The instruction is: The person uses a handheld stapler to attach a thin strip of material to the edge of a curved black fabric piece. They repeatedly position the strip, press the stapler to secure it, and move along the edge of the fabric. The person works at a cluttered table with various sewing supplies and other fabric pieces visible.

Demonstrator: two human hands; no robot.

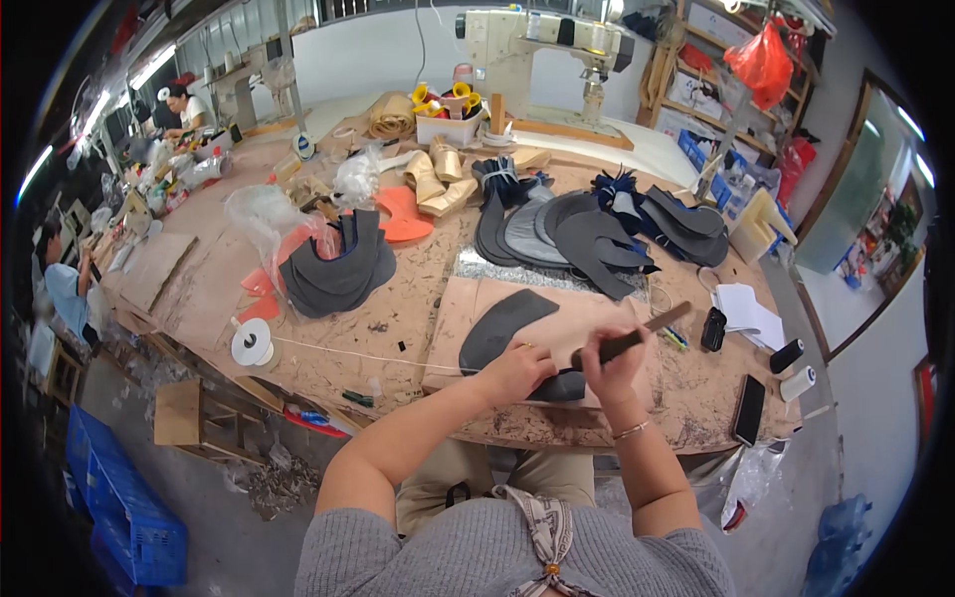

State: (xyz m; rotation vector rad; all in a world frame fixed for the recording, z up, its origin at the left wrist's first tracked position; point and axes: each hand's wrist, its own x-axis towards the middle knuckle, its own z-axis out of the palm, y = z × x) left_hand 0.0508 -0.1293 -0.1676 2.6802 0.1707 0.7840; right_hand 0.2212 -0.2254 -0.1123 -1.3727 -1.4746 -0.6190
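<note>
A dark grey curved piece of material (500,328) lies on a pale board (443,343) in front of me. My left hand (519,372) rests on its near part, fingers bent and closed on the edge. In my right hand (611,370) is a stick-like tool (668,316) with a dark part in the fist and a brown end pointing up to the right. Its working end is hard to make out beside the piece. A thin white tape (368,353) runs from a white spool (253,342) on the left toward my left hand.
Stacks of dark grey curved pieces (343,269) and bundled dark parts (557,229) lie beyond the board. A sewing machine (542,45) stands behind. At right are a phone (748,409), thread spools (797,384) and papers (748,314). A wooden stool (179,413) and blue crates (124,502) stand left.
</note>
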